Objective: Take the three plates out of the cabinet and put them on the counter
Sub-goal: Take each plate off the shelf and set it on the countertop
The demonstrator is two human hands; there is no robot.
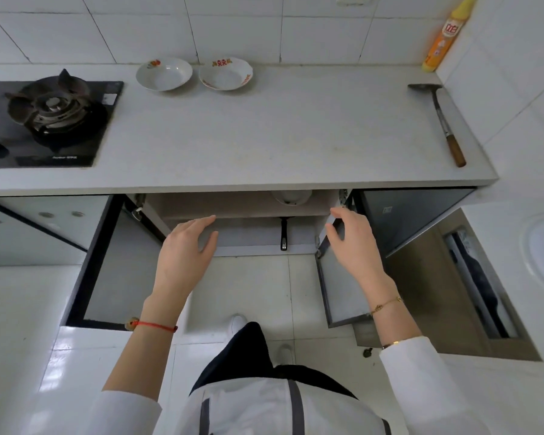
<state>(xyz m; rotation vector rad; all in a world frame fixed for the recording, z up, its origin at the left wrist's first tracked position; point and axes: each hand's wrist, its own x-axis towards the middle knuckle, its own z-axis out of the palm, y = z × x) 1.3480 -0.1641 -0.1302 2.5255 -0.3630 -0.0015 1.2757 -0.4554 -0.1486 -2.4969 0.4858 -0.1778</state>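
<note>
Counter (pixel 264 136): two plates (pixel 163 73) side by side, upright; hands (pixel 186 246) spread, empty, before open cabinet (pixel 242 205)

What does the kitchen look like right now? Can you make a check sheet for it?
Surface: pale counter, mostly bare in the middle.
Job's things: two plates side by side at the back of the counter; a white dish on the cabinet shelf, partly hidden.
Clutter: spatula at the right edge, yellow bottle in the corner, gas stove on the left, pan handle below the shelf.
Grips: left hand and right hand both open and empty, in front of the open cabinet.
Cables: nothing seen.
Surroundings: white tiled wall, both cabinet doors open, tiled floor.
</note>
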